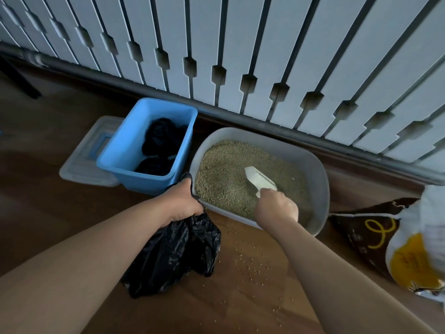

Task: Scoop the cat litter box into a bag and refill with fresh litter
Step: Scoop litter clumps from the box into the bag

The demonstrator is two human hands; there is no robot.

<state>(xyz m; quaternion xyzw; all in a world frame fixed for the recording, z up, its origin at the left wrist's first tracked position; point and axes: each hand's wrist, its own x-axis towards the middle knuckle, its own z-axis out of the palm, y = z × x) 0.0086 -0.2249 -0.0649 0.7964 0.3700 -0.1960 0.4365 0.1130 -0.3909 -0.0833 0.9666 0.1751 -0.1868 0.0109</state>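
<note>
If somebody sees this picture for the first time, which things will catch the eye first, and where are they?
The bright blue bin stands left of centre, something black inside. To its right the grey litter box is full of beige litter, where the right hand holds a white scoop. At the box's near left corner the left hand grips a black bag.

Right hand [277, 204] grips a white scoop [258, 180] in the litter box [317, 179]. Left hand [184, 201] holds a black bag [178, 251] beside it.
</note>
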